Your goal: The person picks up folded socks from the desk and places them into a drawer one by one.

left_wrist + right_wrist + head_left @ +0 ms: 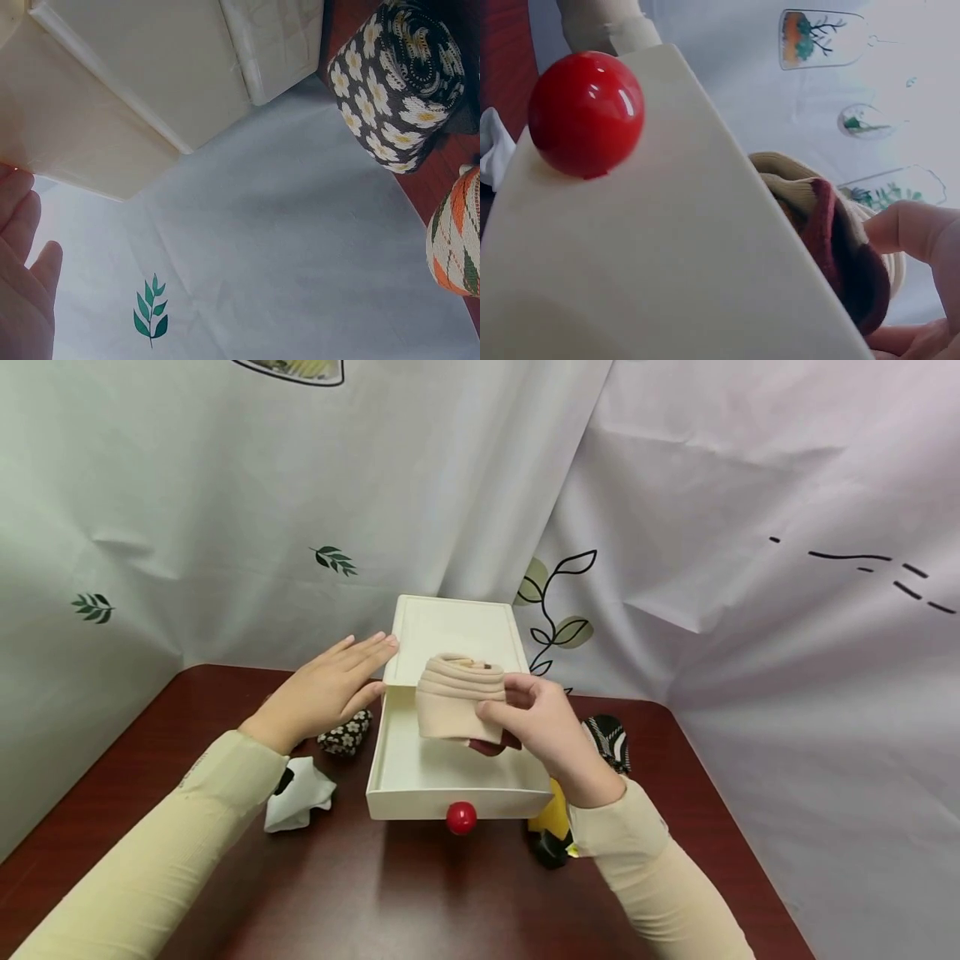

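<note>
My right hand (551,727) pinches a rolled beige sock (453,710) between thumb and fingers, over the pulled-out drawer (427,803) of a small cream box (461,631). Maroon cloth shows at the sock's underside; in the right wrist view the roll (829,232) is partly hidden behind the drawer front (682,247). A round red knob (461,817) sits on that front. With fingers straight, my left hand (322,693) lies against the box's upper left edge. The left wrist view catches only part of this hand (26,262), beside the box wall (150,67).
Left of the box lie a black daisy-patterned rolled sock (345,735) and a white sock bundle with a black patch (298,797). An orange-and-green patterned roll (457,232) is near them. To the right are a black-and-white patterned bundle (609,739) and a yellow-and-black one (553,818).
</note>
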Action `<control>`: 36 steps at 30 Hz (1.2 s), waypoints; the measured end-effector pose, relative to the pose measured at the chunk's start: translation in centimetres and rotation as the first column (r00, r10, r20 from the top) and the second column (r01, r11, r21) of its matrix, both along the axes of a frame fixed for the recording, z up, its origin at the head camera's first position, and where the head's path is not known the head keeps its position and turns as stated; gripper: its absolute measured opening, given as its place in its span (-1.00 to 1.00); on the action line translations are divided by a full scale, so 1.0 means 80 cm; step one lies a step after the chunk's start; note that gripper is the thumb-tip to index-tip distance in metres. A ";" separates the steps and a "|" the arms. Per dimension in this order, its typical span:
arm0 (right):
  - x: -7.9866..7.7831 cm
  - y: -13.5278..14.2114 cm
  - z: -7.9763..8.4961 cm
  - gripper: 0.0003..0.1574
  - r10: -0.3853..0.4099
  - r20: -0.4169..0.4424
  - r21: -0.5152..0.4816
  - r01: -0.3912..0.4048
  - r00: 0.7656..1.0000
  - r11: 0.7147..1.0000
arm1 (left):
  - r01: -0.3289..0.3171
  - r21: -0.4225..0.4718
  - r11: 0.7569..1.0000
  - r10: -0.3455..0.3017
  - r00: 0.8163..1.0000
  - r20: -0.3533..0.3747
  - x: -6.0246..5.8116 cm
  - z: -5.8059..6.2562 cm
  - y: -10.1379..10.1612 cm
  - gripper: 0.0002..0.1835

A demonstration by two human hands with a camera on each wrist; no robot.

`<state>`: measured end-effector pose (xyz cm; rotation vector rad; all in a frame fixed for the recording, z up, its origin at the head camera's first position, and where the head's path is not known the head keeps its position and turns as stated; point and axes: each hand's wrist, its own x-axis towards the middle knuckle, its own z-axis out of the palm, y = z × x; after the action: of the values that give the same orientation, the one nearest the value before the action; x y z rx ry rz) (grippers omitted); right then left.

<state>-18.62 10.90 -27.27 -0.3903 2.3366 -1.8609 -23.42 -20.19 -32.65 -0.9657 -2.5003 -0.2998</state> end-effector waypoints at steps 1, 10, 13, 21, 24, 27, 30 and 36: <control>0.000 -0.002 -0.001 -0.46 0.008 -0.007 0.031 -0.008 1.000 0.999 | -0.001 0.000 1.000 0.001 1.000 0.001 0.000 0.000 0.000 -0.38; 0.000 -0.020 -0.010 -0.52 0.110 -0.045 0.198 -0.099 0.993 0.975 | 0.002 0.009 1.000 -0.002 1.000 0.003 -0.002 -0.002 0.000 -0.37; 0.001 -0.022 -0.012 -0.52 0.154 -0.032 0.235 -0.142 0.988 0.962 | 0.002 0.011 1.000 -0.002 1.000 0.004 -0.002 -0.002 0.000 -0.37; 0.002 -0.026 -0.013 -0.53 0.228 -0.021 0.342 -0.208 0.973 0.916 | 0.007 0.027 1.000 -0.007 1.000 0.020 -0.001 -0.002 0.001 -0.38; 0.001 -0.027 -0.016 -0.48 0.231 -0.002 0.365 -0.214 0.973 0.906 | 0.007 0.025 1.000 -0.007 1.000 0.016 -0.002 -0.002 0.001 -0.37; 0.001 -0.028 -0.018 -0.42 0.238 0.019 0.385 -0.227 0.971 0.895 | 0.006 0.023 1.000 -0.006 1.000 0.009 -0.003 -0.002 0.002 -0.37; 0.000 -0.028 -0.018 -0.45 0.272 0.027 0.407 -0.259 0.962 0.876 | 0.002 0.023 1.000 -0.002 1.000 0.006 -0.003 -0.003 0.001 -0.37; -0.002 -0.028 -0.020 -0.60 0.365 -0.021 0.513 -0.303 0.931 0.803 | 0.003 0.026 1.000 -0.003 1.000 0.013 -0.003 -0.003 0.001 -0.37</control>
<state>-18.77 8.68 -28.88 -0.7975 2.5023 -1.0411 -23.69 -20.13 -32.91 -0.9603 -2.5005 -0.3400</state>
